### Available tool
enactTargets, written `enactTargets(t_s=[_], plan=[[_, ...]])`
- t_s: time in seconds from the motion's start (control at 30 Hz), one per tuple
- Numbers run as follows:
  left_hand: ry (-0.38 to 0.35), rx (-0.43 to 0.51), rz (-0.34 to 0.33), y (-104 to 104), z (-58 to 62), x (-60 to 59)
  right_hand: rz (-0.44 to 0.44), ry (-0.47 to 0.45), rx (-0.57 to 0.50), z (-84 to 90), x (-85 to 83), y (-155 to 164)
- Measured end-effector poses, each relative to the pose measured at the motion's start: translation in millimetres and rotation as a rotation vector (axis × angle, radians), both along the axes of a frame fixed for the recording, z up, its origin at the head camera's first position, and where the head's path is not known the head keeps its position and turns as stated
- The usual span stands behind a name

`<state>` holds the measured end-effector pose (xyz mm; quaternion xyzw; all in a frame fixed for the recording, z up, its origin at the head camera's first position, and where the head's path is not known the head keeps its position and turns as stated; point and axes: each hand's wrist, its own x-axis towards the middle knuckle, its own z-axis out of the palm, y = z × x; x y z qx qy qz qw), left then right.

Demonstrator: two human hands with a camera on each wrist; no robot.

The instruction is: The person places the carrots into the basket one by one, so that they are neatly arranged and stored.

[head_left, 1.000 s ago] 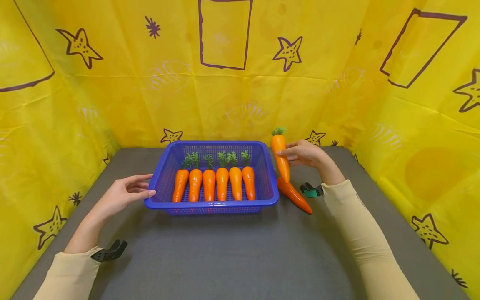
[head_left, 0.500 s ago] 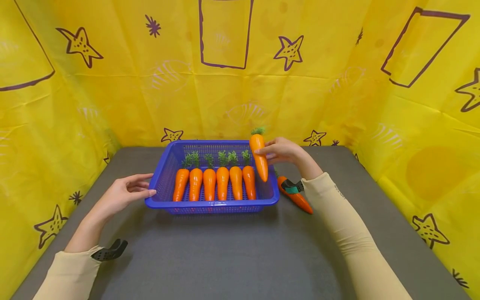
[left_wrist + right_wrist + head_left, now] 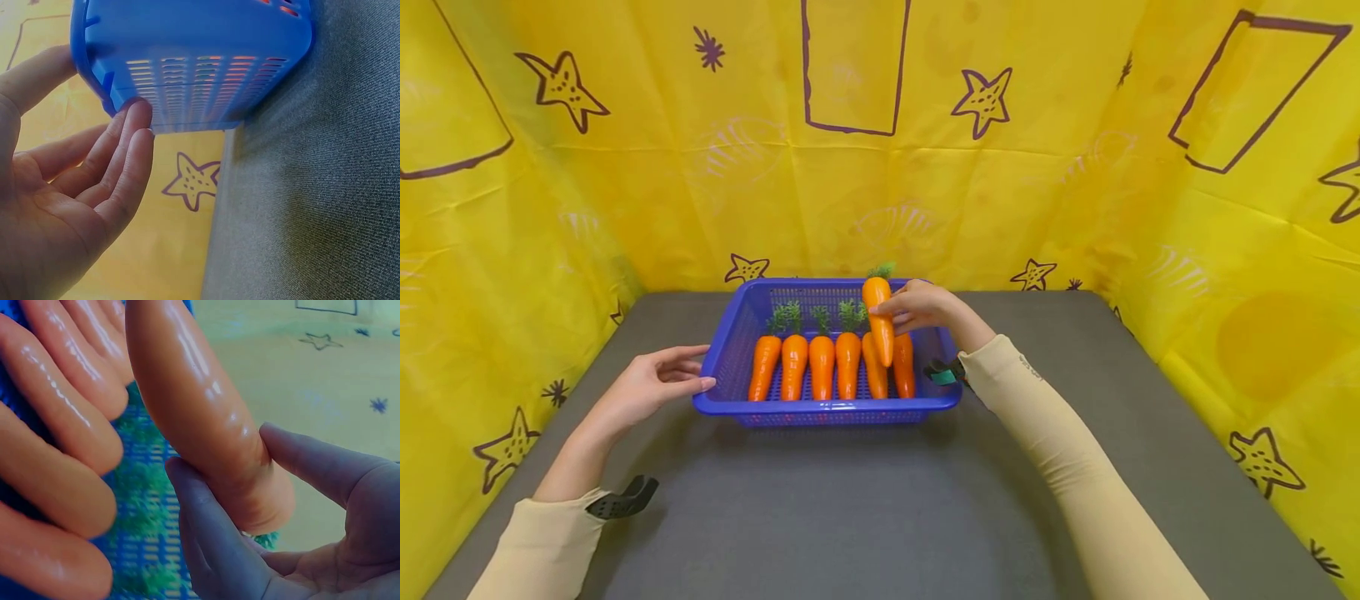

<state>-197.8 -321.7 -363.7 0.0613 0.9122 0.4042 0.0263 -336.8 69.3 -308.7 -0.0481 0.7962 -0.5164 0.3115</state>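
Note:
A blue plastic basket (image 3: 842, 407) stands on the table with several orange toy carrots (image 3: 794, 367) lying side by side in it, leafy tufts toward the back. My left hand (image 3: 643, 385) holds the basket's left rim, its thumb at the rim and its fingertips touching the wall below in the left wrist view. Above the carrots at the right end, my right hand (image 3: 921, 306) pinches another carrot (image 3: 878, 323) between thumb and fingers. That carrot tilts tip-down, tuft at the top, partly covering a carrot below. In the right wrist view, its thick end is between the fingertips.
Yellow cloth (image 3: 842, 200) with starfish drawings rises behind and along both sides of the grey table (image 3: 820, 508). The right sleeve (image 3: 1045, 425) crosses the table's right part and hides what lies under it.
My right hand has moved left with the carrot, from beside the basket to above the carrots inside. The loose carrot right of the basket is now hidden by the arm. My left hand stays.

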Motion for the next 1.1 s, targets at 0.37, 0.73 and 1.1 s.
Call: enactTargets(t_s=[0.37,0.73,1.1], plan=[[-0.007,-0.007,0.003,3,1.9,0.0,-0.015,-0.045,0.032,-16.4,-3.2,-31],[-0.015,-0.003,0.000,2,2.2,-1.3,0.031,-0.042,0.083,-26.0,-3.0,-56],[-0.020,-0.004,-0.003,2,4.0,0.1,0.103,-0.091,0.113,-33.7,2.5,-69]])
